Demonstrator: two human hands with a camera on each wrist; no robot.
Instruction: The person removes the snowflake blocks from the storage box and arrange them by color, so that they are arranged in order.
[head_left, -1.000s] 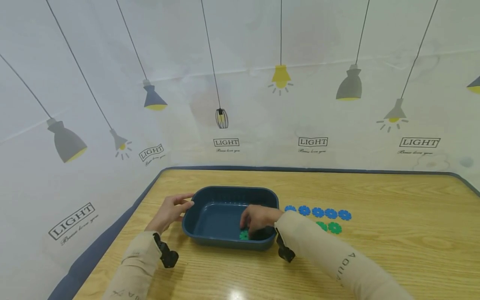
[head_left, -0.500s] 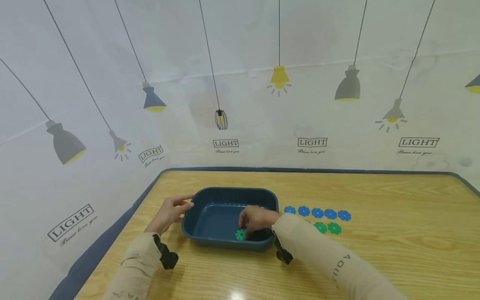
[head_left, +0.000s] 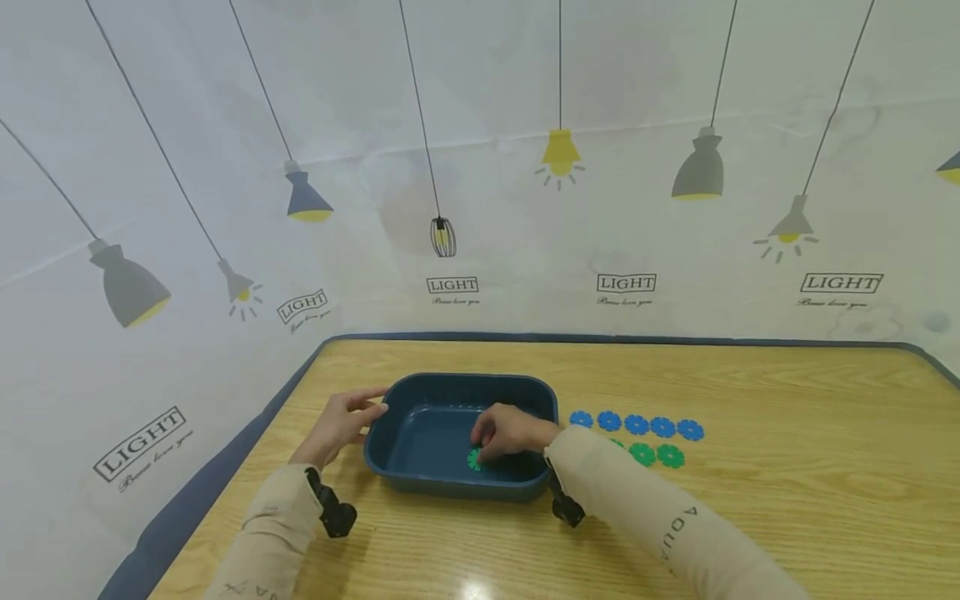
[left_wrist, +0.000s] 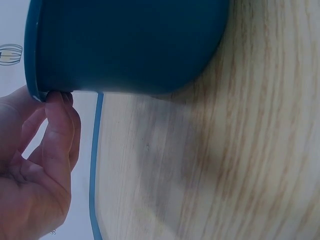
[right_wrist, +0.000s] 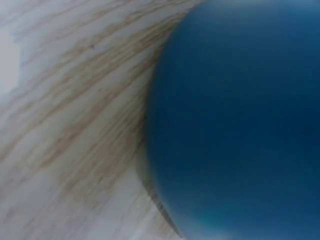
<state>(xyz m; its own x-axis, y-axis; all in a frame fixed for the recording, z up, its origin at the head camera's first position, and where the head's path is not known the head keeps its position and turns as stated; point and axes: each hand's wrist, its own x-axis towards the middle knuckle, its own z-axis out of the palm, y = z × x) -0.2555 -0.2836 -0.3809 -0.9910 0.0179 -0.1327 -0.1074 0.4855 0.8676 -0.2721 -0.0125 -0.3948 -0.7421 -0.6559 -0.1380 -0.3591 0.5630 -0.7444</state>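
Observation:
My left hand (head_left: 337,427) pinches the left rim of a dark blue plastic basin (head_left: 461,490). In the left wrist view, its thumb and fingers (left_wrist: 57,130) close on the lip. Inside the basin, over its right half, my right hand (head_left: 512,432) reaches down with curled fingers. A green flower-shaped snowflake disc (head_left: 474,459) shows at its fingertips, pinched and partly covered by them. The basin's outer wall (right_wrist: 230,120) fills most of the right wrist view and hides the right hand there.
Right of the basin, several blue snowflake discs (head_left: 636,425) lie in a row on the wooden table (head_left: 787,467). Nearer, green discs (head_left: 670,456) form another row, partly behind the right sleeve (head_left: 645,492). A lamp-printed curtain (head_left: 510,217) hangs behind the table.
The green disc has shifted slightly left and away from me along the basin, with my right hand rising a little. My left hand and the basin stay put.

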